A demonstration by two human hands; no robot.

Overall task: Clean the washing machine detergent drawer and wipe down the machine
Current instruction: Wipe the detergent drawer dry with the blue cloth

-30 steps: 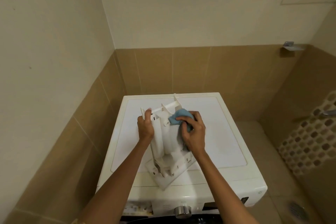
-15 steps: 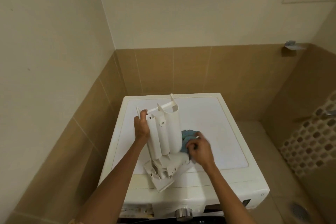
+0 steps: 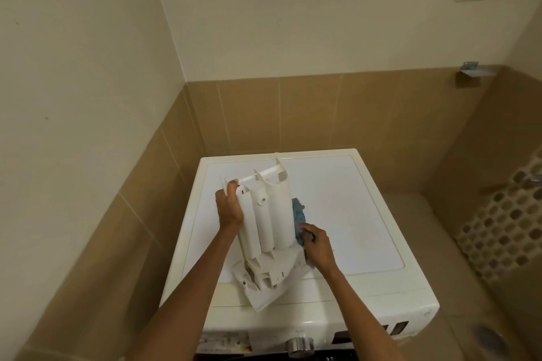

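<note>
The right hand [image 3: 318, 249] had its fingers curled tight on a crumpled blue cloth [image 3: 298, 215], pressing it against the right flank of the white ribbed plastic detergent drawer [image 3: 268, 231]. The left hand [image 3: 228, 208] wrapped the drawer's left edge, thumb on top. The drawer stood on end, tilted toward 1 o'clock, on the glossy white washing machine [image 3: 352, 214] lid.
</note>
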